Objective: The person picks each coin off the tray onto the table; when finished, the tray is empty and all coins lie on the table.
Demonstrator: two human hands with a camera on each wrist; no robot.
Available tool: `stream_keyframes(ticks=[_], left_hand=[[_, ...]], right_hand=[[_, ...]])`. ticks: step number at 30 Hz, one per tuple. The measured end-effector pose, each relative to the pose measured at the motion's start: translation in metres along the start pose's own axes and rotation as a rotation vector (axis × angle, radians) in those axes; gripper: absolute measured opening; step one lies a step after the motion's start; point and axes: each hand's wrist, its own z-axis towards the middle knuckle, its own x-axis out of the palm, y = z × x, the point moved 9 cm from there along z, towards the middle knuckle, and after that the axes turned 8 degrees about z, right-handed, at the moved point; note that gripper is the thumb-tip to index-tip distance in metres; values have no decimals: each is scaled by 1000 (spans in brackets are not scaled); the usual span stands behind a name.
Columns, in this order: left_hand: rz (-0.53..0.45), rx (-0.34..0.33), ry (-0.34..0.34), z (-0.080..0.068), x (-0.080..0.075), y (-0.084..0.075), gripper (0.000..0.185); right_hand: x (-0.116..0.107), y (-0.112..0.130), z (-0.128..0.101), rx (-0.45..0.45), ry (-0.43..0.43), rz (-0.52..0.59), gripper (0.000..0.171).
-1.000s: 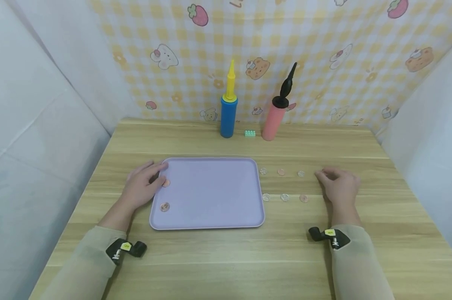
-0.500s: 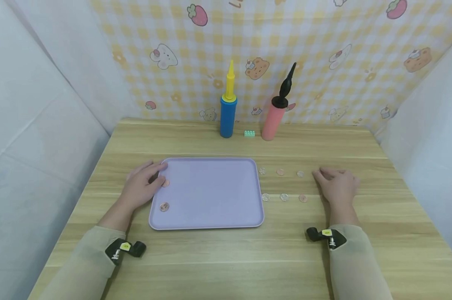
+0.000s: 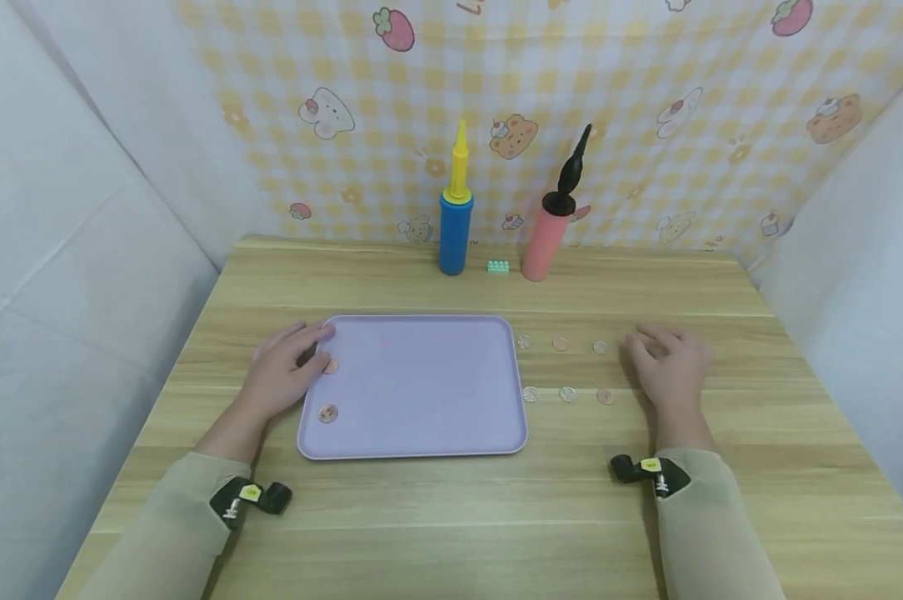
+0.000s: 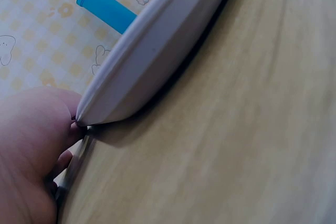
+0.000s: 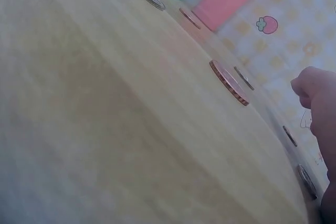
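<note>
A lilac tray (image 3: 421,387) lies flat on the wooden table. My left hand (image 3: 301,354) rests against its left rim, fingers relaxed, the thumb beside a copper coin (image 3: 331,366) on the tray. A second coin (image 3: 328,413) lies near the tray's front left corner. The left wrist view shows the tray edge (image 4: 157,45) close to my left hand (image 4: 31,145). Right of the tray, several coins (image 3: 567,394) lie in two rows. My right hand (image 3: 650,348) rests on the table just right of them, fingers loosely curled and holding nothing. The right wrist view shows a copper coin (image 5: 229,83) near my fingertips (image 5: 312,85).
At the back stand a blue pump with a yellow nozzle (image 3: 456,225) and a pink pump with a black nozzle (image 3: 549,237), with a small green brick (image 3: 499,267) between them. White walls close in both sides of the table.
My right hand has slid slightly left, closer to the coin rows. The left hand and tray have not moved.
</note>
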Motion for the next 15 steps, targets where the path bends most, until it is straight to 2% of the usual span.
stream_keyframes(ticks=[11,15], left_hand=[[5,7,-11,0,0,-1,46],[3,7,-9,-1,-1,-1,46]], right_hand=[[-11,18,-2,-182,-169,111,19],[-7,34,-7,-290,-197,128,16]])
